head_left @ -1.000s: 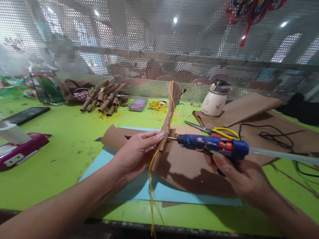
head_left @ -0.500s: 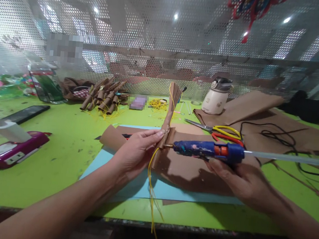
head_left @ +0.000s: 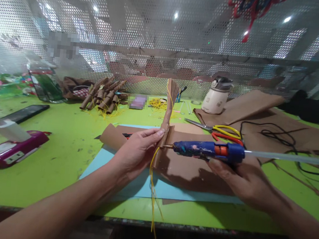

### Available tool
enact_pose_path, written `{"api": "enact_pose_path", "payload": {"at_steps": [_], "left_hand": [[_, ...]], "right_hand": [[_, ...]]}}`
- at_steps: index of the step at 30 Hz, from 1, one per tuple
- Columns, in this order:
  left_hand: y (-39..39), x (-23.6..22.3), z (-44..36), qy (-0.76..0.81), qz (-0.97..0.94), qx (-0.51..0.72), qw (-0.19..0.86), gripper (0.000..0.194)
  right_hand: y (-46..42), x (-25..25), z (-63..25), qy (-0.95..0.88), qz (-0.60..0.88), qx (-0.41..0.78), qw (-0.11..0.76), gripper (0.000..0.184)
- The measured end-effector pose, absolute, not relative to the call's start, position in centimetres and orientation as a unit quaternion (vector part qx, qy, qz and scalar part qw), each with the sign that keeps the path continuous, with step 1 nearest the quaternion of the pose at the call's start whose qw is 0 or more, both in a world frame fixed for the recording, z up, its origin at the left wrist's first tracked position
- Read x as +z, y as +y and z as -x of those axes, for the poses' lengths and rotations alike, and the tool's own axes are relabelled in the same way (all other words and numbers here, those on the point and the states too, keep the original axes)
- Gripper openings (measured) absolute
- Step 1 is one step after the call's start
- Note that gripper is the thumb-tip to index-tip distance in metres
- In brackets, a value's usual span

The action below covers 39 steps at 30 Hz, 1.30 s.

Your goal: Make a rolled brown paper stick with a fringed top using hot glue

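Observation:
My left hand [head_left: 138, 151] pinches a rolled brown paper broom [head_left: 170, 105], its pleated end fanned out at the top. Yellow string [head_left: 153, 193] runs along it and dangles past its lower end. In my right hand [head_left: 240, 178] is a blue hot glue gun [head_left: 198, 149] with a clear glue stick [head_left: 287, 158] poking out of its back. Its metal nozzle points left, at or very near the loose edge of the roll by my left thumb. Beneath both hands lies a brown paper sheet [head_left: 193, 174], curled at its left, on light blue paper [head_left: 99, 170].
Yellow-and-red handled scissors [head_left: 225, 132] rest behind the glue gun. A white flask [head_left: 216, 96] and folded brown paper [head_left: 261, 109] stand further back right. Several paper rolls [head_left: 104, 96] are piled back left. A purple power strip [head_left: 14, 151], a phone [head_left: 23, 113] and a bottle [head_left: 44, 81] occupy the left.
The glue gun has shifted down and slightly left along the roll's edge, then held nearly still. The roll's top has tilted a little left, still in my left hand.

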<state>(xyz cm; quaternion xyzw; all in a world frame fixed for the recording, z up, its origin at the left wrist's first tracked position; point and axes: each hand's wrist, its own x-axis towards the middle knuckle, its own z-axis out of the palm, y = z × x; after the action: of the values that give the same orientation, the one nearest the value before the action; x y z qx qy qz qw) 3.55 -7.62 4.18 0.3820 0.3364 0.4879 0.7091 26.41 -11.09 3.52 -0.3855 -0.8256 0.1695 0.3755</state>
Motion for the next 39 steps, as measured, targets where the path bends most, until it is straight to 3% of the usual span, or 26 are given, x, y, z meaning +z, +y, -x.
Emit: {"api": "enact_pose_path", "payload": {"at_steps": [13,20,39], "left_hand": [[-7.58,4.07,-3.55,0.341,-0.394,0.473,0.711,0.016],[-7.55,4.14,-3.59,0.344,-0.383,0.482,0.709,0.016],[-7.80,4.28,-3.67,0.333,-0.407,0.459,0.716,0.016]], "right_hand": [[-10.67,3.84,-26.28,-0.798,0.426,0.138,0.402,0.032],[-11.19,3.45,-26.57,-0.828,0.398,0.174,0.354,0.020],[-10.47,4.24,-26.50,-0.787,0.451,0.146,0.396,0.038]]}}
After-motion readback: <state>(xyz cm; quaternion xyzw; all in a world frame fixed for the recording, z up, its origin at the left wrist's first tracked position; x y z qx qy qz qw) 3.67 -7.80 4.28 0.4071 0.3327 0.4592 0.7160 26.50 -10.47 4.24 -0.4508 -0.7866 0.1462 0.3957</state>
